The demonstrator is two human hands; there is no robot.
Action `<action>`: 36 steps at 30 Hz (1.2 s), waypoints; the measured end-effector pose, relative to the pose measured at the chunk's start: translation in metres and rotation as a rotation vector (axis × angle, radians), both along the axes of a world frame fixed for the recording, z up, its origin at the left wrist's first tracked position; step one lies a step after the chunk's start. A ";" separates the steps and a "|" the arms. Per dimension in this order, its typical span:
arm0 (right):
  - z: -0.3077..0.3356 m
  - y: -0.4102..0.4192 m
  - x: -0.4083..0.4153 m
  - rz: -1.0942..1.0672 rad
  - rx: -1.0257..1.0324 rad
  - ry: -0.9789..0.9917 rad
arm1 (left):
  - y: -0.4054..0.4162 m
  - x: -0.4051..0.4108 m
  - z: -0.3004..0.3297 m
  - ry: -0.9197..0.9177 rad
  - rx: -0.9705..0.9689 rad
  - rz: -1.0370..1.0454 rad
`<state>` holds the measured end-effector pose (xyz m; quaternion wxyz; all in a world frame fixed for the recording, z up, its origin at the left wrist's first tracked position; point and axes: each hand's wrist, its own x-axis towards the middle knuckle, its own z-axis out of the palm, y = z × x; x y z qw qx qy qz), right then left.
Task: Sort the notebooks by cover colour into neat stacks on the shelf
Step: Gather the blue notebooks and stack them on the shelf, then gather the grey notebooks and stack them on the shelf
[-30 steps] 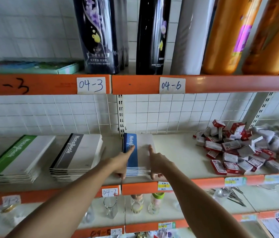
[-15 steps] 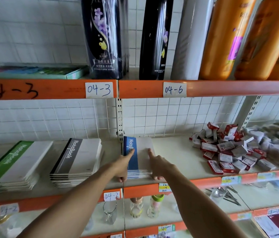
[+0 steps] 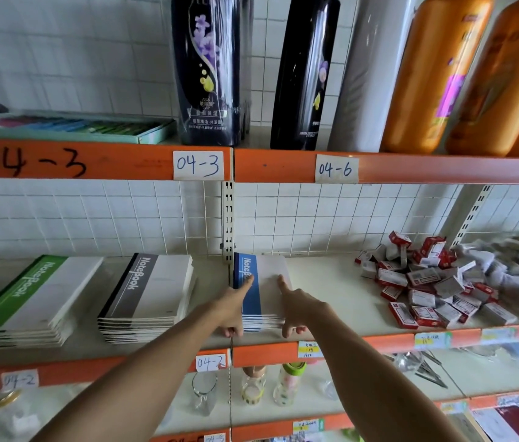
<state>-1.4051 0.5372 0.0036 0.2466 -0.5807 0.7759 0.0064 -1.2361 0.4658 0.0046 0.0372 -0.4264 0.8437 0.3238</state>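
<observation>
Head view: small red-and-white boxes (image 3: 424,291) heaped right of blue notebook stack (image 3: 259,291).

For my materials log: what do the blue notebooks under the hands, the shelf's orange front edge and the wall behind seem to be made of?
Blue notebooks: paper with matte card covers, probably; thin striped page edges show at the front of the stack. Orange front edge: likely painted metal, smooth with a slight sheen. Wall: small white glazed-looking tiles with grey grout lines, behind what seems to be a wire grid.
</observation>
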 end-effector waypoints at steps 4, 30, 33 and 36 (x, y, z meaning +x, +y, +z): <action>0.002 0.001 -0.001 -0.004 0.010 -0.001 | 0.000 -0.002 -0.004 0.025 -0.003 0.022; 0.045 -0.021 0.002 0.050 0.214 0.106 | -0.010 -0.002 0.037 -0.279 -0.018 -0.119; 0.064 -0.025 0.005 0.128 0.293 0.241 | -0.008 0.002 0.044 -0.293 0.034 -0.123; 0.089 -0.035 0.015 0.187 0.256 0.325 | -0.019 0.009 0.056 -0.245 0.078 -0.077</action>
